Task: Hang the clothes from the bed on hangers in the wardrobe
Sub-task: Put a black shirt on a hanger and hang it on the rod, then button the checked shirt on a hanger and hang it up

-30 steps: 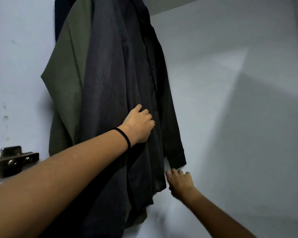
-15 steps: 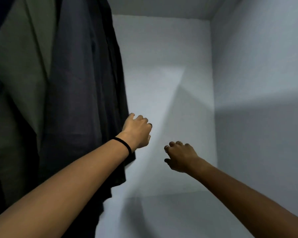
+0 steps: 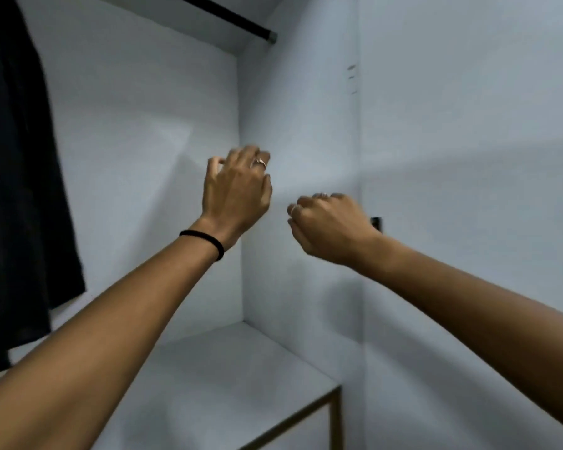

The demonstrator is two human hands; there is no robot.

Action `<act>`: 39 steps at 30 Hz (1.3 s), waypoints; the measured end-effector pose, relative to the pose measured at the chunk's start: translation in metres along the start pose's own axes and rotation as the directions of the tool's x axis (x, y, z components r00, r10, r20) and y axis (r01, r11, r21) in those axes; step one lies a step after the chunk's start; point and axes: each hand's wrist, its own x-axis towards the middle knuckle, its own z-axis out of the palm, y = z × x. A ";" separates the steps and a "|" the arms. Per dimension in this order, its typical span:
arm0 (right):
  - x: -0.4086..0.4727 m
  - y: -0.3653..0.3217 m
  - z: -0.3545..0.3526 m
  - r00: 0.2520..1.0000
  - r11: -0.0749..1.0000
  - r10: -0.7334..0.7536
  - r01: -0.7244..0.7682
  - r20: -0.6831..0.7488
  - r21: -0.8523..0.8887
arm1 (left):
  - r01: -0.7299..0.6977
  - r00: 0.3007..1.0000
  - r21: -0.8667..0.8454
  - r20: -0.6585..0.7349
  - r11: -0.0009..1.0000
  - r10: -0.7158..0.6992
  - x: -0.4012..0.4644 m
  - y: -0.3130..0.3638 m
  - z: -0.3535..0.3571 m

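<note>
Left hand: your left hand (image 3: 238, 193) is raised in front of the white wardrobe's back panel (image 3: 137, 131), fingers loosely curled, grasping nothing. A thin black band (image 3: 205, 240) circles that wrist.
Right hand: your right hand (image 3: 327, 227) hangs just right of the left and a little lower, fingers curled into a loose fist with nothing in it.
Task's thing: the dark hanging shirt (image 3: 20, 177) is well to the left of both hands, at the edge of the view, its long axis running straight down.
Rail: the black metal hanging rail (image 3: 228, 22) runs above the hands, up and slightly left of them, ending at the wardrobe's right side wall (image 3: 299, 125).
Nearer hand: the left, by a clear margin, should the shirt need more straightening.
Key relation: no garment from the bed is in view; I judge the next piece lies behind you, away from where both hands point.
Below: the white wardrobe shelf (image 3: 228, 378) lies under the hands.
Change: half a second ago the left hand was right beside the shirt; now both hands are well clear of it and the view has swung right.
</note>
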 end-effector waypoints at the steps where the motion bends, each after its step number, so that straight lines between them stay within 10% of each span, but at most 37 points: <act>1: -0.014 0.014 -0.018 0.998 0.998 0.052 -0.053 -0.028 -0.034 | 0.014 1.000 -0.043 -0.027 0.999 -0.015 0.006 0.021 -0.009; 5: -0.086 0.068 -0.088 0.969 0.957 0.239 -0.225 0.061 -0.181 | 0.045 0.994 -0.276 -0.084 0.960 -0.071 0.028 0.121 -0.048; 13: -0.260 0.174 -0.217 0.679 0.771 0.608 -0.381 0.412 -0.510 | -0.158 0.987 -0.772 -0.146 0.616 0.069 0.050 0.366 -0.115; 20: -0.409 0.243 -0.329 0.460 0.539 0.815 -0.380 0.353 -0.751 | -0.364 0.931 -0.824 -0.304 0.434 0.203 0.058 0.558 -0.185; 29: -0.607 0.306 -0.477 -0.060 0.104 0.990 -0.296 0.127 -0.949 | -0.549 0.798 -0.828 -0.477 0.116 0.369 0.043 0.808 -0.293; 39: -0.828 0.338 -0.635 -0.326 -0.258 0.925 -0.157 -0.196 -0.953 | -0.526 0.510 -0.775 -0.617 -0.351 0.600 -0.030 1.088 -0.467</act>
